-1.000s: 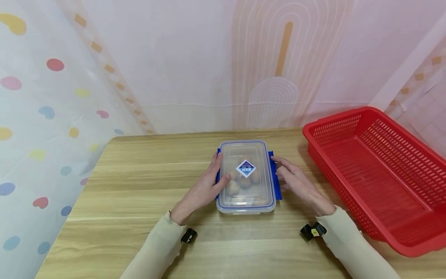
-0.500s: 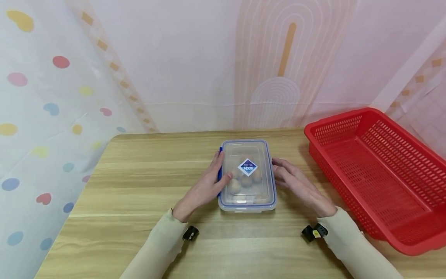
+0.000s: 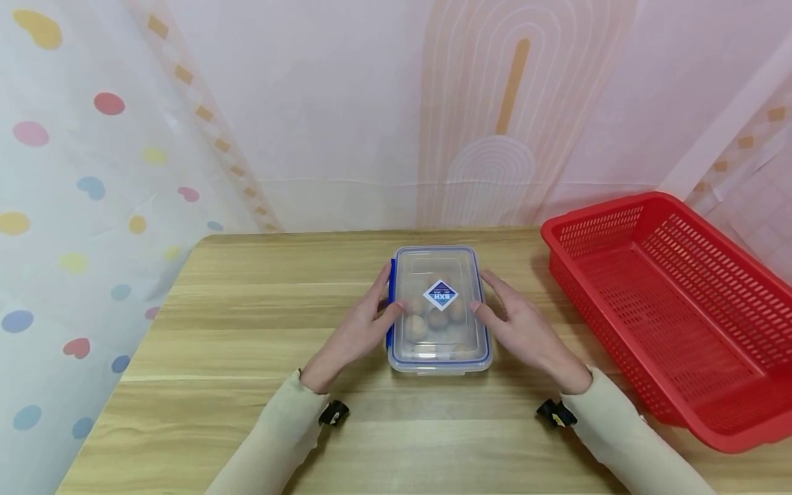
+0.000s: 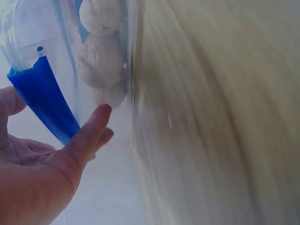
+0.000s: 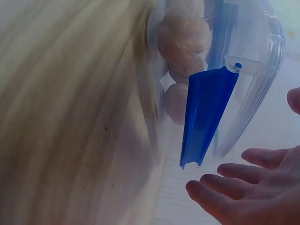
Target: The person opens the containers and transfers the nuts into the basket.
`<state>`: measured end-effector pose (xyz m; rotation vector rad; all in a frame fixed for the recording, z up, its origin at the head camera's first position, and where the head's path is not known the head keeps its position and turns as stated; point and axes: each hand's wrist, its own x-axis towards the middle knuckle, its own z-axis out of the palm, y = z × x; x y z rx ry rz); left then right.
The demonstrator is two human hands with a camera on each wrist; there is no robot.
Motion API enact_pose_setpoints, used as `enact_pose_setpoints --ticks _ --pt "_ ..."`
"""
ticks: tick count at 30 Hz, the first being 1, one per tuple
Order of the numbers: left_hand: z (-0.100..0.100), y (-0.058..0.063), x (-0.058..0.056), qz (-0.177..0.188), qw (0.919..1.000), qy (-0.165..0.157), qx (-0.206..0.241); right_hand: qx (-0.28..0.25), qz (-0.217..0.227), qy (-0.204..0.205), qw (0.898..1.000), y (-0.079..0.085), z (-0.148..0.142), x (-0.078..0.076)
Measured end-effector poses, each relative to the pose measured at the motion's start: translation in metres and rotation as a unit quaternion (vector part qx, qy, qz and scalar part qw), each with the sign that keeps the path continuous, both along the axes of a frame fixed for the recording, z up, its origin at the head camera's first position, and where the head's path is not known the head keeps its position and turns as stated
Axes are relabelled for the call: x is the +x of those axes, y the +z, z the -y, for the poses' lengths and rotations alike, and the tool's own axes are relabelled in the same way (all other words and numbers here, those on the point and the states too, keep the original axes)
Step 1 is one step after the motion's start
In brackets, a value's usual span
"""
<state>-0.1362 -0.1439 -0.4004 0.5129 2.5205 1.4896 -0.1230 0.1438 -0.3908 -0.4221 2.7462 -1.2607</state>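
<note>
A clear plastic food container [image 3: 439, 344] lies on the wooden table, its lid edged with a blue seal and carrying a diamond-shaped sticker [image 3: 441, 295]. Several round, pale, wrinkled things [image 4: 101, 61] show through its wall. My left hand [image 3: 353, 337] lies along the left side, thumb over the lid's edge and fingers against the wall by the blue left latch [image 4: 47, 98]. At the right side is my right hand [image 3: 532, 337], its thumb at the lid's edge. In the right wrist view its fingers are spread, near the hanging blue right latch [image 5: 206, 117].
To the right stands a red perforated plastic basket [image 3: 668, 323], close to the right forearm. Behind the wooden table [image 3: 272, 295] hangs a patterned cloth backdrop [image 3: 334, 103]. Dark wrist devices sit below both cuffs.
The right latch stuck out sideways a second ago and now hangs down beside the container. My right hand has moved from it, bringing the thumb to the lid's edge. My left hand barely shifted.
</note>
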Motion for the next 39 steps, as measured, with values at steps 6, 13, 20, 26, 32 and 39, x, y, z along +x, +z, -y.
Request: enact_pose_setpoints --ticks 6,13,20,26,32,39 --pt "0.008 0.002 0.002 0.015 0.9994 0.019 0.024 0.075 -0.037 0.013 0.996 0.003 0.002 0.001" --pt "0.014 0.002 0.002 0.055 0.9955 0.032 0.071 0.140 -0.086 0.040 0.986 0.004 0.004 0.001" --pt "0.018 0.001 -0.001 0.073 0.9939 0.024 0.080 0.179 -0.116 0.072 0.974 0.001 0.006 0.000" --pt "0.019 0.002 -0.004 0.089 0.9914 0.014 0.096 0.189 -0.128 0.085 0.970 -0.001 0.008 -0.001" --pt "0.018 -0.001 -0.008 0.099 0.9898 0.006 0.102 0.190 -0.134 0.095 0.968 -0.003 0.008 -0.002" --pt "0.019 0.000 -0.010 0.091 0.9919 0.001 0.089 0.182 -0.140 0.104 0.968 -0.005 0.008 -0.003"
